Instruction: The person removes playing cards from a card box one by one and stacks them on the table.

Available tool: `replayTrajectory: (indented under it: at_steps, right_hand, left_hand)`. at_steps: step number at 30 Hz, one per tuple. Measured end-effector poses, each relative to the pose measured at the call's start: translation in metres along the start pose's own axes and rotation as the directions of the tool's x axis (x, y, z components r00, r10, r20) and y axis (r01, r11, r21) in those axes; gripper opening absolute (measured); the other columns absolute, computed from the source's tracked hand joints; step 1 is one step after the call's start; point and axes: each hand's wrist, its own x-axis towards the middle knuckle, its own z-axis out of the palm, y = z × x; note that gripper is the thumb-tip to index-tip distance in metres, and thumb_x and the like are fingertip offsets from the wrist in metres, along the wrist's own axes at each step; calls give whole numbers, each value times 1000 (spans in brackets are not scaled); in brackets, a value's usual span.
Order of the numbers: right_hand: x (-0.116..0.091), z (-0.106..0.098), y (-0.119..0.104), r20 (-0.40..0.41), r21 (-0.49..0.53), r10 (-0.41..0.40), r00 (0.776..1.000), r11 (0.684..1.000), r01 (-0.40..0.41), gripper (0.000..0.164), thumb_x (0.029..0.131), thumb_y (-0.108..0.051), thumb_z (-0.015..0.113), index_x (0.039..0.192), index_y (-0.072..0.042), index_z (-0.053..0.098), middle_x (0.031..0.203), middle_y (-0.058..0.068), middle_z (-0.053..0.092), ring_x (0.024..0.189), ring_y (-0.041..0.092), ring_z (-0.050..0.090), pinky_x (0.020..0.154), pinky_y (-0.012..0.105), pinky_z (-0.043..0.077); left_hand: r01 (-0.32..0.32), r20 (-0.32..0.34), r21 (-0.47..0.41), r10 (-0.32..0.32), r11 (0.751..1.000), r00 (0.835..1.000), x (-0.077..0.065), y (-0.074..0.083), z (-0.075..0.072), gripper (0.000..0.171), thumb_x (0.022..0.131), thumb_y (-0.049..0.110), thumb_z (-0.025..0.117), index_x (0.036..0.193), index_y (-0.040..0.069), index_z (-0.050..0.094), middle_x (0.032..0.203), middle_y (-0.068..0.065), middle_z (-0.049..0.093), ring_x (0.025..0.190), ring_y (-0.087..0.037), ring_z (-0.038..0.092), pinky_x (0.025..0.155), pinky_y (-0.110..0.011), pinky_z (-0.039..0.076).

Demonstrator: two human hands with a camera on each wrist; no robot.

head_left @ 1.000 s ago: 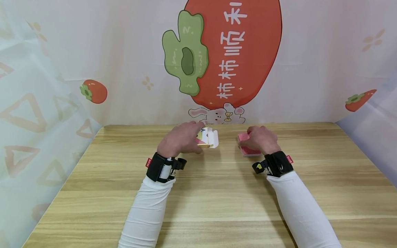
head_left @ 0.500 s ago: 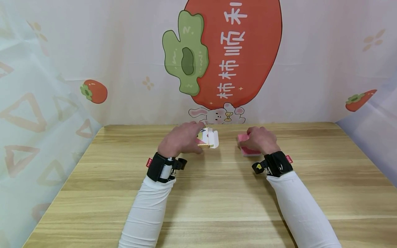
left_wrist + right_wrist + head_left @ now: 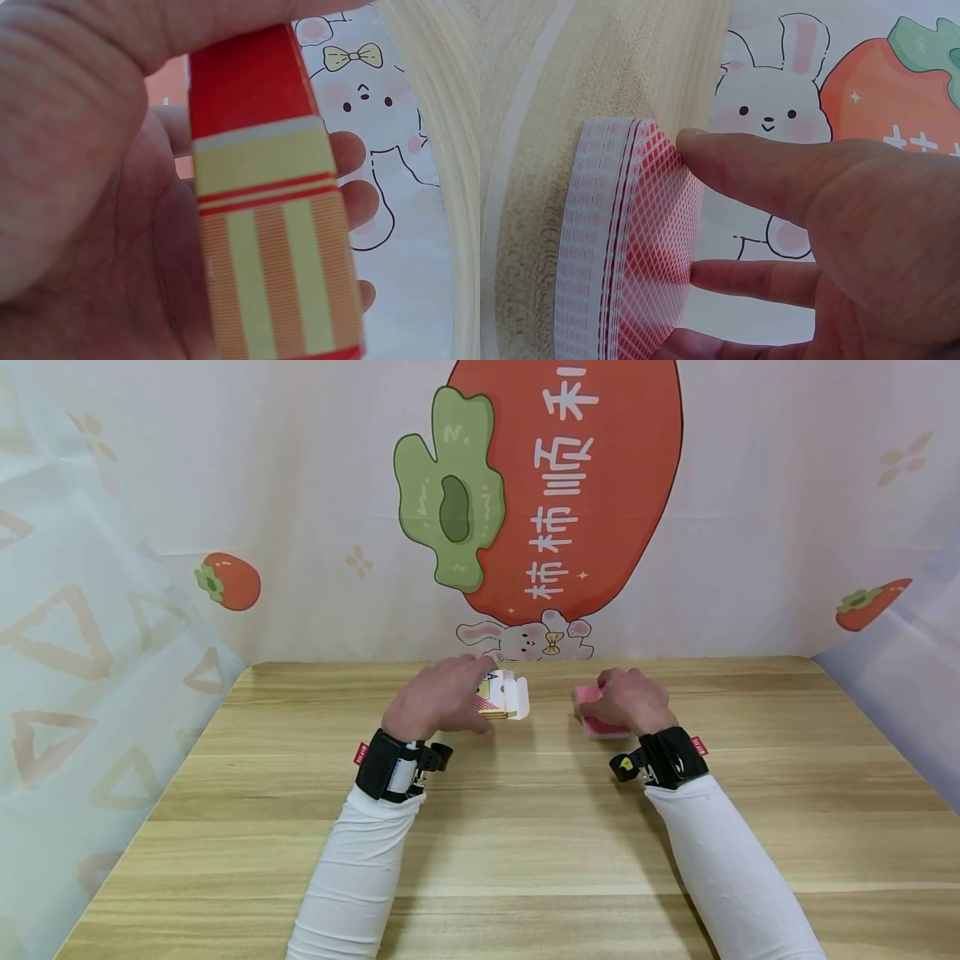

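My left hand (image 3: 438, 697) grips a playing card box (image 3: 491, 695) near the far edge of the table, thumb on the near side and fingers round the far side. In the left wrist view the side of the box (image 3: 266, 172) shows red, cream and striped bands. Its white end flap (image 3: 517, 695) stands open to the right. To the right of it, a deck of playing cards (image 3: 603, 727) lies with its red-and-white patterned back up. My right hand (image 3: 636, 700) holds this deck from above, thumb and fingertips touching it in the right wrist view; part of the deck is hidden.
Both things lie on a light wooden table (image 3: 495, 843). A printed cloth (image 3: 330, 460) with persimmons and a rabbit hangs right behind the far edge. Black straps with small cameras (image 3: 393, 764) sit on both wrists.
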Motion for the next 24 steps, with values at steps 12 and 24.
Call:
replayTrajectory:
  at_steps: [12,24]
  right_hand:
    - [-3,-2,-1,7,9,8,1000,1000,-8,79,84,-49,73,144,-3,51,120,25,54,109,39,49,83,51,49]
    - [-14,-14,-16,-215,202,-219,952,943,263,51,91,-35,74,128,-2,64,120,21,64,106,36,58,84,48,50]
  left_hand:
    - [3,2,0,-3,1000,1000,0,0,0,86,76,26,89,148,9,46,123,-10,62,105,-25,57,90,-44,51]
    - [-9,-3,0,9,1000,1000,0,2,1,83,76,27,90,145,8,47,125,-9,63,108,-25,58,91,-43,52]
